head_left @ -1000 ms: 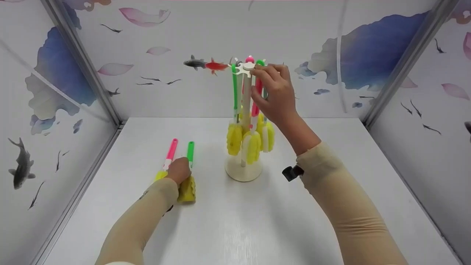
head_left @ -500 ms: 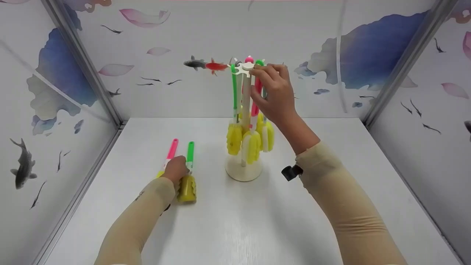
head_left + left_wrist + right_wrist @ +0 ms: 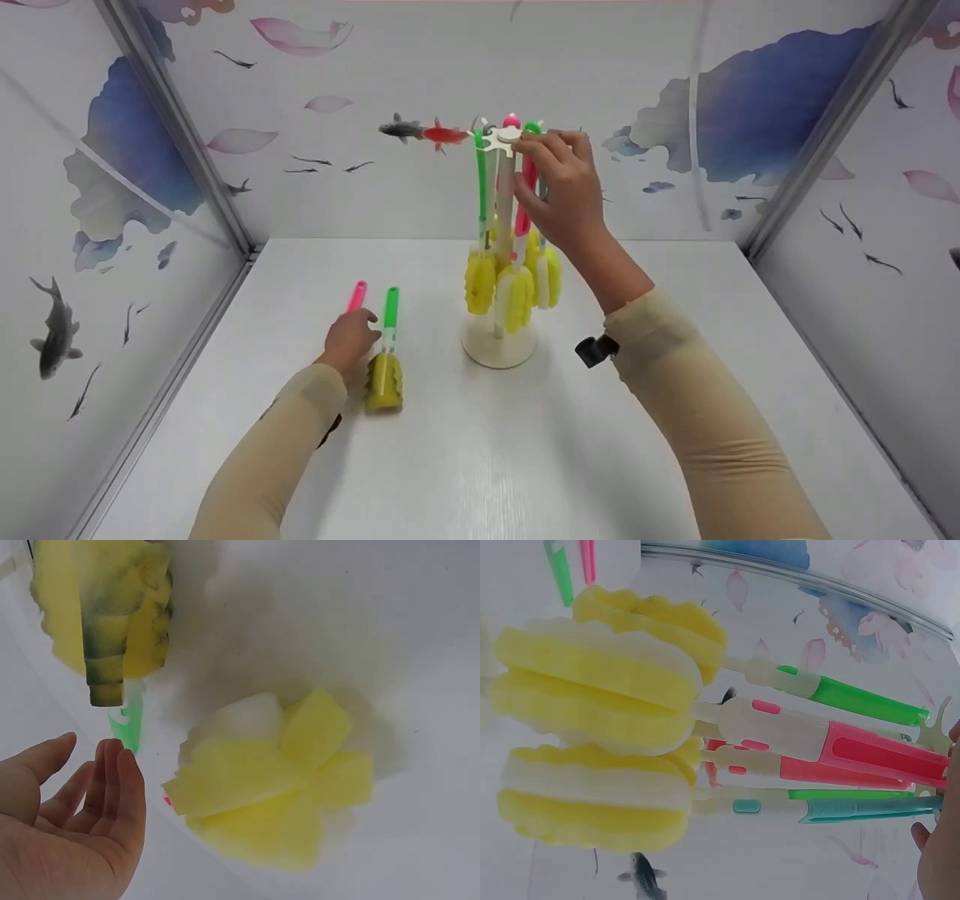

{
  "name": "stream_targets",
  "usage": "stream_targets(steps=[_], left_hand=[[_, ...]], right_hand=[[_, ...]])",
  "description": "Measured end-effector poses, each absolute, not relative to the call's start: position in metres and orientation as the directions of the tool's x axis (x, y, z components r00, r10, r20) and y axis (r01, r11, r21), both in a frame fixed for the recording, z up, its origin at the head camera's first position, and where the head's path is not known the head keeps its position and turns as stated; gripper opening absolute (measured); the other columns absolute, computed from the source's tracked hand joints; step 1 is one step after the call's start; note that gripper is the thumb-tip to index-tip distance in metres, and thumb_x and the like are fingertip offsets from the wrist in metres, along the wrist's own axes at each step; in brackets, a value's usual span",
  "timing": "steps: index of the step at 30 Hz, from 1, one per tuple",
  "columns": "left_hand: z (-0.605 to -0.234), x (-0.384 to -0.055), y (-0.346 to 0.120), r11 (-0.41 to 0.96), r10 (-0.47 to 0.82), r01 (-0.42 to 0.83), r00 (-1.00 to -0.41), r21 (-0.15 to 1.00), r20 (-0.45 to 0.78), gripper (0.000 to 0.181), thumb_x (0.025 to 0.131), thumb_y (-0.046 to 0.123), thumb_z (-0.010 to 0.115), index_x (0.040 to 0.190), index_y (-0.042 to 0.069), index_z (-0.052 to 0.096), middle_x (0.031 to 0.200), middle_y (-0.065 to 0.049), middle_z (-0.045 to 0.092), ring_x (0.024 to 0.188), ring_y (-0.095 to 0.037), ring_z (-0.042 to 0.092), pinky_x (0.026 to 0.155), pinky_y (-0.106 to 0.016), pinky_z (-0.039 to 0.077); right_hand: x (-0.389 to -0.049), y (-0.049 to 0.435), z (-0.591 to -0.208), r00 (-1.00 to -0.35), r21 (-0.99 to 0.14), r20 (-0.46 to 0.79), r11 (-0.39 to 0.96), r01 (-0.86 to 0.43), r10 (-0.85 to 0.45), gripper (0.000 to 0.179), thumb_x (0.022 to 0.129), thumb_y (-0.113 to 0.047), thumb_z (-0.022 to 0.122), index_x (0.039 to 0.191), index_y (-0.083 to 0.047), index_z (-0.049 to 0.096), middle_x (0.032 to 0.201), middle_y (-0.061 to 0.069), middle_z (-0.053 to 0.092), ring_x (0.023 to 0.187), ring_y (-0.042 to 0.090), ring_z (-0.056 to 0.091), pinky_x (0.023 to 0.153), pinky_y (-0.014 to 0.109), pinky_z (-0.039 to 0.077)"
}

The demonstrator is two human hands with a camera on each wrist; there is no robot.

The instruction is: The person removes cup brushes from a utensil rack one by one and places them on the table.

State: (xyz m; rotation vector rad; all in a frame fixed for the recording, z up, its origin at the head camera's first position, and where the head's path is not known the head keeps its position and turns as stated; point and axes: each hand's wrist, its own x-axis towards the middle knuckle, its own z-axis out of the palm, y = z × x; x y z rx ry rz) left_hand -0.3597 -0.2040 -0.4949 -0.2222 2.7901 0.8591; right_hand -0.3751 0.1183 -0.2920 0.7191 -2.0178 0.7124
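Observation:
A white stand (image 3: 499, 349) holds several hanging sponge bottle brushes, with yellow-and-white heads and pink, green or teal handles. My right hand (image 3: 566, 184) is at its top, fingers bent over the rim beside a pink-handled brush (image 3: 516, 296). Only part of that hand (image 3: 941, 855) shows in the right wrist view. On the table lie a green-handled brush (image 3: 385, 379) and a pink-handled one (image 3: 358, 294). Above the pink one, hiding its head in the head view, is my left hand (image 3: 351, 339). Its fingers (image 3: 124, 795) are loosely bent in the left wrist view, with nothing between them.
The white tabletop (image 3: 450, 465) is enclosed by printed panels at the back (image 3: 420, 60) and both sides, joined by metal corner strips. The stand is right of the two lying brushes, near the middle of the table.
My left hand has let go of the green-handled brush and shifted left and slightly up, over the pink-handled one. My right hand stays at the top of the stand.

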Motion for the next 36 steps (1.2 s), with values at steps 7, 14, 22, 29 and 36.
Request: stream_targets(steps=[7, 14, 22, 29, 36], left_hand=[[-0.491, -0.354, -0.203, 0.749, -0.121, -0.229, -0.970, 0.621, -0.212, 0.034, 0.097, 0.013, 0.058, 0.129, 0.001, 0.057, 0.121, -0.017, 0.062, 0.111, -0.032, 0.057, 0.097, -0.045, 0.045], [-0.489, -0.346, -0.198, 0.711, -0.143, -0.202, -0.979, 0.674, -0.143, 0.036, 0.098, 0.014, 0.057, 0.132, 0.003, 0.056, 0.115, -0.016, 0.063, 0.106, -0.030, 0.058, 0.094, -0.044, 0.047], [-0.482, -0.337, -0.187, 0.614, -0.156, -0.169, -0.984, 0.771, -0.091, 0.033, 0.098, 0.015, 0.057, 0.130, 0.006, 0.059, 0.109, -0.013, 0.063, 0.098, -0.026, 0.059, 0.088, -0.040, 0.050], [-0.476, -0.327, -0.174, 0.604, -0.127, -0.098, -0.992, 0.791, -0.026, 0.033, 0.097, 0.016, 0.060, 0.129, 0.007, 0.060, 0.109, -0.012, 0.063, 0.092, -0.025, 0.059, 0.082, -0.038, 0.050], [-0.472, -0.313, -0.157, 0.583, -0.101, -0.044, -0.995, 0.811, 0.019, 0.031, 0.096, 0.018, 0.062, 0.126, 0.011, 0.063, 0.106, -0.007, 0.065, 0.092, -0.024, 0.059, 0.085, -0.036, 0.052]], right_hand=[[-0.374, 0.118, -0.292, -0.484, -0.232, 0.848, 0.671, -0.705, -0.215, 0.029, 0.094, -0.025, 0.063, 0.121, -0.015, 0.068, 0.125, -0.002, 0.062, 0.120, 0.015, 0.044, 0.097, 0.025, 0.044], [-0.371, 0.120, -0.294, -0.471, -0.215, 0.855, 0.679, -0.702, -0.217, 0.029, 0.094, -0.024, 0.063, 0.120, -0.013, 0.068, 0.126, -0.001, 0.062, 0.119, 0.016, 0.045, 0.098, 0.026, 0.044], [-0.369, 0.121, -0.293, -0.462, -0.217, 0.861, 0.671, -0.710, -0.211, 0.028, 0.095, -0.023, 0.061, 0.120, -0.014, 0.068, 0.126, -0.001, 0.062, 0.119, 0.017, 0.045, 0.099, 0.027, 0.043], [-0.370, 0.120, -0.293, -0.447, -0.217, 0.872, 0.662, -0.717, -0.199, 0.027, 0.094, -0.021, 0.062, 0.119, -0.014, 0.069, 0.125, -0.001, 0.063, 0.118, 0.017, 0.046, 0.099, 0.026, 0.043], [-0.374, 0.120, -0.292, -0.475, -0.219, 0.849, 0.664, -0.715, -0.231, 0.027, 0.095, -0.022, 0.062, 0.121, -0.015, 0.068, 0.126, -0.002, 0.062, 0.118, 0.017, 0.045, 0.101, 0.026, 0.042]])
